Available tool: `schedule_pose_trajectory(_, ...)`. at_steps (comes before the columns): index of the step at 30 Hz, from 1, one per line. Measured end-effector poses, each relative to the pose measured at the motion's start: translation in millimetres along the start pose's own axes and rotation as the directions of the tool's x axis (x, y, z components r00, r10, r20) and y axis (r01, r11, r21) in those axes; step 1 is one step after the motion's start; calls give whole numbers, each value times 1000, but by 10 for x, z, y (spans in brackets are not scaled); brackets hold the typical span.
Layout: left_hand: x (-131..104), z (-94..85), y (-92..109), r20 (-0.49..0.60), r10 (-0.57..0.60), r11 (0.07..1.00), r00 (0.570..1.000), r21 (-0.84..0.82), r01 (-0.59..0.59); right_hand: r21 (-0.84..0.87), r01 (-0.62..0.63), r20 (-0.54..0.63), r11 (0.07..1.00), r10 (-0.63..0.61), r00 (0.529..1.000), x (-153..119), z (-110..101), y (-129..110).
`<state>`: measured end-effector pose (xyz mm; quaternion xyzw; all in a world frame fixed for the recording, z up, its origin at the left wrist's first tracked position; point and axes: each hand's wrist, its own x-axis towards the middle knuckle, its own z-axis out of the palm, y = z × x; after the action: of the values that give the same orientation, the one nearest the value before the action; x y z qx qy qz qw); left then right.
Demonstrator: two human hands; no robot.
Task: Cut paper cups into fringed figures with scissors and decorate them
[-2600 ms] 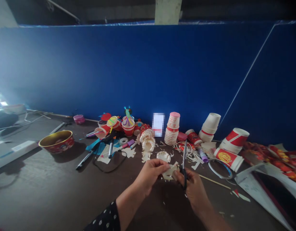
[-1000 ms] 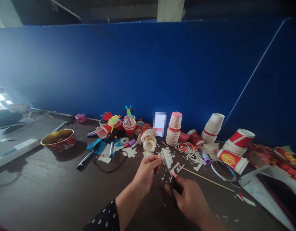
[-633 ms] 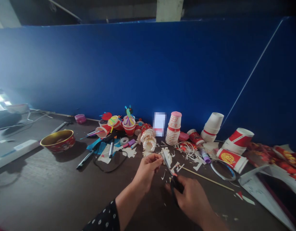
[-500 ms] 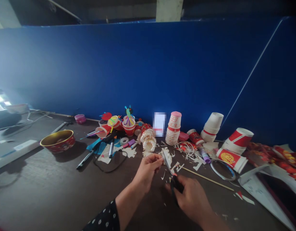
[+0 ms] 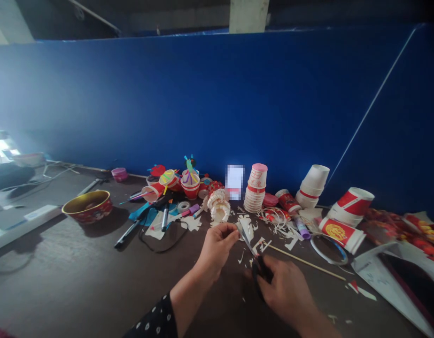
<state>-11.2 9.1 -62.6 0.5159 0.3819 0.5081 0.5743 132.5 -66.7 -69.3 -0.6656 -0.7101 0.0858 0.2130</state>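
My right hand grips the black handles of a pair of scissors. Their metal blades point up and left, with the tips close to the fingers of my left hand. Thumb and forefinger of that hand are pinched together; whatever lies between them is too small or hidden to make out. White paper scraps lie on the dark table just beyond the blades, and smaller snippets are scattered around them. Behind my left hand sits a curled white paper piece with a fringed edge.
Stacked paper cups stand at the back, with more cups at right. A thin wooden stick, a tape ring and a dark tablet-like object lie rightward. Leftward are a red-gold bowl, markers and decorated cups.
The view has shifted slightly, so things on the table appear a little farther right. Both hands keep nearly the same pose, the scissors still by my left fingertips.
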Motion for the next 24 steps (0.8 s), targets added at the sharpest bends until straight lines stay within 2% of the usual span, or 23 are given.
schedule_pose_trajectory(5,26,-20,-10,-7,-60,996,998,-70,59,-41,6,3,999,-6,1000,3,-3,0)
schedule_pose_trajectory(11,5,-24,-7,117,-147,956,982,-240,172,-5,12,11,1000,-12,1000,3,-12,-17)
schedule_pose_trajectory(24,-32,10,10,145,-233,925,962,-271,265,85,17,36,996,-20,999,4,-50,-61)
